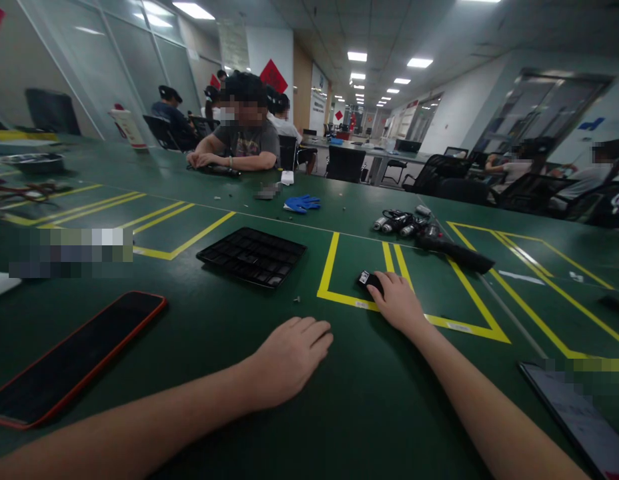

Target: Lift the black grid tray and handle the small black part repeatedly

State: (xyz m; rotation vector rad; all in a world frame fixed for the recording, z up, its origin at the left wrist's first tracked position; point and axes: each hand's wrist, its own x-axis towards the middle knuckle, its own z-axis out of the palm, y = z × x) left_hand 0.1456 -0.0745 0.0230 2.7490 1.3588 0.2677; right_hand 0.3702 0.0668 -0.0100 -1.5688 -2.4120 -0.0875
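Note:
My right hand (397,301) has its fingers closed over a small black block with a white printed label (364,277), at the front of a yellow-taped rectangle. The fingers hide part of the block, so its kind is unclear. Palm down on the green table (349,413), my left hand (293,355) lies with loosely bent fingers and nothing visible in it. Just beyond it is a small screw-like metal piece (297,299). A black ribbed plastic tray or cover (252,257) lies farther off, ahead of the left hand.
A phone with a red edge (84,357) lies at left, another dark device (579,420) at right. Cylindrical tools with cables (404,223) and a long black piece (459,255) lie beyond my right hand. A blue glove (302,203) sits farther back; a person (247,133) sits opposite.

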